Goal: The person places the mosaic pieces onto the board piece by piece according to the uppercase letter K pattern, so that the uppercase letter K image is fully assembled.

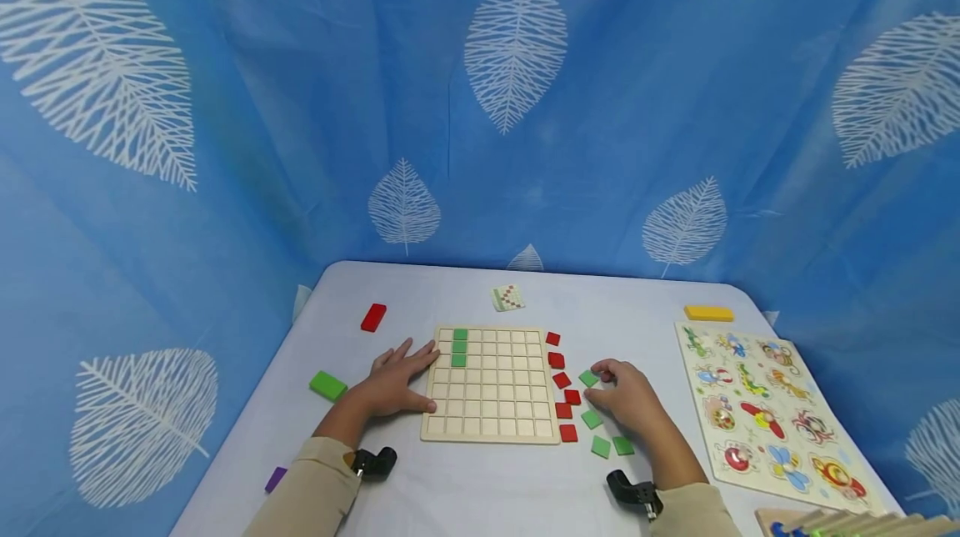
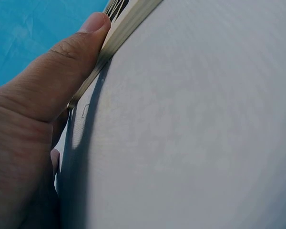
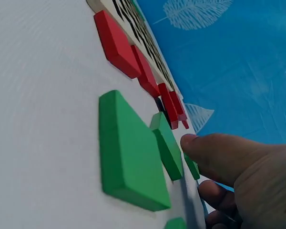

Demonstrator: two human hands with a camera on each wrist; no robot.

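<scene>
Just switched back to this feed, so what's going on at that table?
A person's left hand rests at the left edge of a gridded board, while the right hand is at a loose green tile; whether it has gripped it is unclear. Three green tiles sit in the board's second column from the left, at the top. Red tiles lie along its right side, and a patterned card lies beyond it.

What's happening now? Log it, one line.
left hand: touches board, left side; right hand: at green tile; on board: three green tiles; red tiles: right of board
</scene>
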